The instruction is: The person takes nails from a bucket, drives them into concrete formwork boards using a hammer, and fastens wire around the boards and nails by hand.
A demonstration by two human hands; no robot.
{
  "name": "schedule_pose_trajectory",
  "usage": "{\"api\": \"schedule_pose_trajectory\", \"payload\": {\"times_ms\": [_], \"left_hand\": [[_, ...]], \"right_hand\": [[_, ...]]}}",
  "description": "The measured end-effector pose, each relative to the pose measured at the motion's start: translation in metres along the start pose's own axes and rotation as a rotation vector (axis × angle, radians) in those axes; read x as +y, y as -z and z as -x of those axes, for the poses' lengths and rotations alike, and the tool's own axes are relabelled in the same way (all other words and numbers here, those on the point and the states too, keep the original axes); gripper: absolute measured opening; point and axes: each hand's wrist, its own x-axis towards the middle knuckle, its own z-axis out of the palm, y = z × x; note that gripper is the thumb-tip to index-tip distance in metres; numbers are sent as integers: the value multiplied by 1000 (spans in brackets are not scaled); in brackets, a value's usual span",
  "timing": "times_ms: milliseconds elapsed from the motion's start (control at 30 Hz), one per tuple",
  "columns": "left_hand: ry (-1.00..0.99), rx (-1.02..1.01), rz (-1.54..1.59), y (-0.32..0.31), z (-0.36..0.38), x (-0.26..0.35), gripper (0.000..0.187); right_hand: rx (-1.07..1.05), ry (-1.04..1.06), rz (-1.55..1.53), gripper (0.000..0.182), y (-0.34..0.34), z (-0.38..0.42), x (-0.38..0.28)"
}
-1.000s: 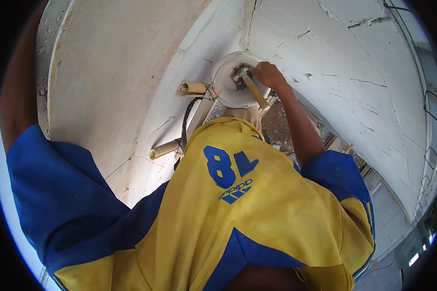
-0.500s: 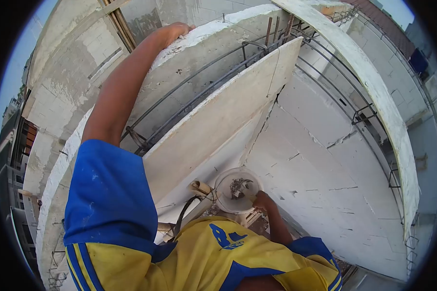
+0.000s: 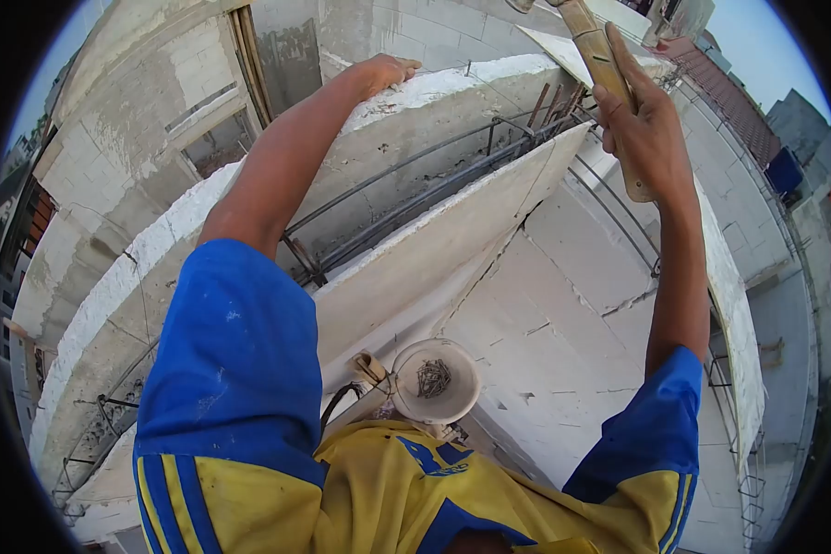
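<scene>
My right hand (image 3: pixel 642 125) is raised at the upper right, its fingers wrapped round the yellowish-brown handle of a hammer (image 3: pixel 582 37). Only part of the hammer's head shows at the top edge of the view. My left hand (image 3: pixel 386 76) grips the rough top of a concrete wall (image 3: pixel 517 66), fingers bent over it; its thumb is hidden. To the right of that hand a thin nail or pin (image 3: pixel 468 67) sticks up from the wall top. Below, near my chest, a pale bucket (image 3: pixel 471 392) holds a heap of nails (image 3: pixel 433 378).
Steel reinforcing bars (image 3: pixel 406 208) run between the concrete wall and a pale board (image 3: pixel 452 240). A curved white panel edge (image 3: pixel 734 305) passes behind my right arm. A light block wall (image 3: pixel 563 295) rises beside the bucket. Short rusty bar ends (image 3: pixel 545 103) stick up near the hammer.
My right hand has risen from the bucket to the upper right, with the hammer in it. My left hand appears further right along the wall top. The view has shifted somewhat.
</scene>
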Motion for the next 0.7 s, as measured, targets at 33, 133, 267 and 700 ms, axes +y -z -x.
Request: {"api": "schedule_pose_trajectory", "payload": {"times_ms": [33,133,267,700], "left_hand": [[37,-7,103,-3,-4,-3,44],[97,-30,197,-5,7,6,42],[161,-50,270,-5,7,8,40],[162,-176,419,-11,-9,-7,44]], "right_hand": [[-123,-143,90,53,4,-13,-38],[-253,-182,282,52,-9,-73,-26],[-170,-192,180,54,-16,-96,-35],[-6,-63,41,48,-40,-116,29]]}}
